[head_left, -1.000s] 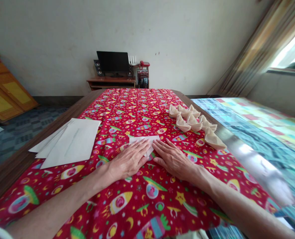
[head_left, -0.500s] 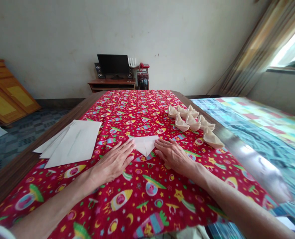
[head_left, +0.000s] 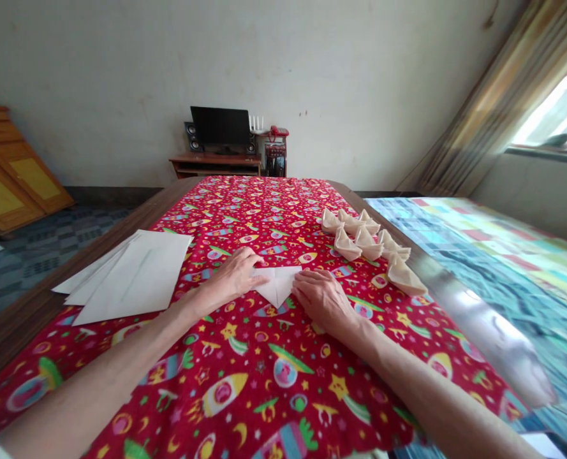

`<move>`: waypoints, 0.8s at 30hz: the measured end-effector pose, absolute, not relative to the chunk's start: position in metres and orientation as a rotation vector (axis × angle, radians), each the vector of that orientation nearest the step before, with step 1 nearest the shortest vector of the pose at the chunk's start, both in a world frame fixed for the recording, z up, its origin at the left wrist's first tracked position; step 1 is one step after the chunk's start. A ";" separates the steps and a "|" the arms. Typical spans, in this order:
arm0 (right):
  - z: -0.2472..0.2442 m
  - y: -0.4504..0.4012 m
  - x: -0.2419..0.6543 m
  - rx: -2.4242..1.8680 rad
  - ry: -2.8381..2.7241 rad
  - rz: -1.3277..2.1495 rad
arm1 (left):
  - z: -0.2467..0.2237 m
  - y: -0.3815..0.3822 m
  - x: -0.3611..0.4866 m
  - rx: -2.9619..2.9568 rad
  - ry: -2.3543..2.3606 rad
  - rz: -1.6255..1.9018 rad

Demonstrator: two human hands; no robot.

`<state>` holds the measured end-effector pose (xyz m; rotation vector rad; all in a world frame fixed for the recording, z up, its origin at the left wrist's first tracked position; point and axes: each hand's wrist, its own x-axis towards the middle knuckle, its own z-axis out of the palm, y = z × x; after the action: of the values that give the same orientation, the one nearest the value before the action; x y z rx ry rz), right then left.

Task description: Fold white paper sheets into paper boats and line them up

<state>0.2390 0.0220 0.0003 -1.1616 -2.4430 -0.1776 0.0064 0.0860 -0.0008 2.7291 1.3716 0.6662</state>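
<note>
A folded white paper (head_left: pixel 277 285), straight along its far edge with a triangular point facing me, lies on the red patterned cloth (head_left: pixel 283 357). My left hand (head_left: pixel 236 274) is at its left corner, thumb on the paper and fingers curled over the edge, closed on it. On the right corner, my right hand (head_left: pixel 324 299) rests with its fingers stretched out flat, pressing the paper down. Several folded boat-like paper pieces (head_left: pixel 367 243) stand together to the right, beyond my right hand. A fanned stack of white paper sheets (head_left: pixel 134 277) lies left of my left hand.
The cloth covers a brown wooden table (head_left: pixel 134 207). A monitor (head_left: pixel 220 127) with speakers stands on a small desk (head_left: pixel 219 160) by the far wall. To the right is a bed with a patterned cover (head_left: pixel 493 255); a wooden cabinet (head_left: pixel 20 172) is at left.
My left hand has lifted from lying flat and curled its fingers at the paper's left corner. My right hand stays on the right corner. The view has shifted slightly.
</note>
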 end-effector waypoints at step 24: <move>0.020 0.037 0.249 -1.024 -2.022 0.065 | 0.050 0.042 0.026 2.878 1.160 1.030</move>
<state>0.2489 0.0366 0.0202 -1.0243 -2.0218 0.0651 0.0264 0.0424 0.0503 2.8780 1.1599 1.0295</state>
